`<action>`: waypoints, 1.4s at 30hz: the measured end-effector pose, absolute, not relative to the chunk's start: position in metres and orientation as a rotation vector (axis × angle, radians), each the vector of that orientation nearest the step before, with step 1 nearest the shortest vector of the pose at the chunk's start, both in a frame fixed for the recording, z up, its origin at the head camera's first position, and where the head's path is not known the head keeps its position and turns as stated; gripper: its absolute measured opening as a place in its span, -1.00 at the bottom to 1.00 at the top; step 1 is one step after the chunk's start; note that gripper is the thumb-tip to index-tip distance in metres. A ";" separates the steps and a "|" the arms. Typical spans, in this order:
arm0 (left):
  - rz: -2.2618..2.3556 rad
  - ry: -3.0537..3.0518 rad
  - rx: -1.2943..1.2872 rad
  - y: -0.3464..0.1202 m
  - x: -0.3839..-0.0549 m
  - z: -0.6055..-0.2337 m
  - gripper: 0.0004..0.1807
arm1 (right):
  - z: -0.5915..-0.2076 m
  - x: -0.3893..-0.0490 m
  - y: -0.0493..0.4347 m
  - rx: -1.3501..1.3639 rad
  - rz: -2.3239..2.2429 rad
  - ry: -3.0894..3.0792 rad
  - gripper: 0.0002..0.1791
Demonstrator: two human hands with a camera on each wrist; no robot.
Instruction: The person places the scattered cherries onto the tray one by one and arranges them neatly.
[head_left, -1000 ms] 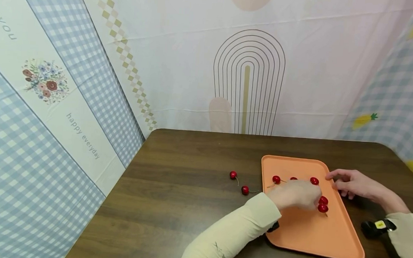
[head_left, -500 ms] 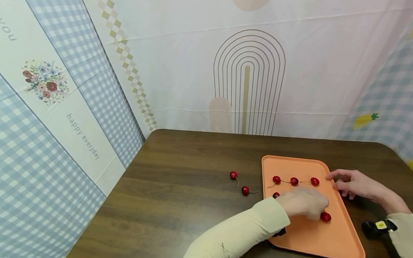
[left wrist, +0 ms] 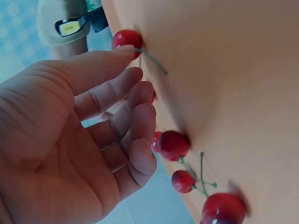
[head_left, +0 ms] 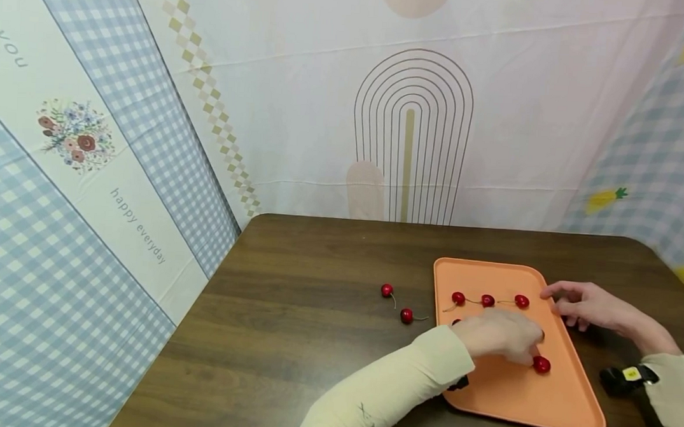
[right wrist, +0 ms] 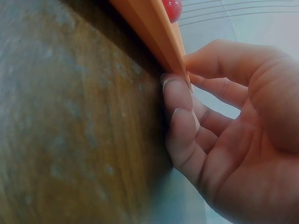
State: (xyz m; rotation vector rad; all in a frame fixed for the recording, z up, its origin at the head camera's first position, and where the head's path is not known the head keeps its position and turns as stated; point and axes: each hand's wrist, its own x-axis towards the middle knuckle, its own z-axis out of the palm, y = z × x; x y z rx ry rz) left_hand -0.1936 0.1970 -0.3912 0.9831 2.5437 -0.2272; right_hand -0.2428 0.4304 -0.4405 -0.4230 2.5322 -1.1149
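An orange tray [head_left: 511, 399] lies on the table with several red cherries on it. My left hand [head_left: 503, 335] reaches over its middle, thumb and forefinger pinching a stemmed cherry [head_left: 542, 365] near the tray's right side. In the left wrist view the thumb covers part of that cherry [left wrist: 127, 41], while the other fingers hang loosely curled. Behind them more cherries [left wrist: 174, 145] lie on the tray, some hidden by the hand. My right hand [head_left: 593, 306] grips the tray's right rim between thumb and fingers; the right wrist view shows the rim [right wrist: 161, 39] there.
Two cherries, one farther back [head_left: 387, 290] and one nearer [head_left: 407, 316], lie on the brown wooden table [head_left: 290, 338] left of the tray. Three cherries [head_left: 488, 301] form a row across the tray's far part. A patterned cloth [head_left: 312, 110] hangs behind the table.
My left hand has moved the cherry toward the near right of the tray, away from the one beside it. The row of cherries has come into fuller view. My right hand stays at the rim.
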 end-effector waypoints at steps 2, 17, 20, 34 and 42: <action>-0.192 2.551 1.007 0.193 -0.196 -0.391 -0.94 | -0.441 -0.242 0.430 -0.425 -1.122 2.524 -0.62; 0.012 2.729 1.078 0.110 -0.226 -0.372 -0.57 | -0.442 -0.244 0.432 -0.386 -1.107 2.536 -0.61; 0.042 2.800 1.066 0.090 -0.234 -0.374 -0.56 | -0.442 -0.243 0.432 -0.389 -1.106 2.538 -0.61; 0.327 2.860 0.834 0.010 -0.259 -0.379 -0.68 | -0.440 -0.238 0.432 -0.411 -1.109 2.544 -0.63; 0.237 2.785 0.656 -0.004 -0.254 -0.388 -0.57 | -0.438 -0.233 0.427 -0.386 -1.105 2.536 -0.60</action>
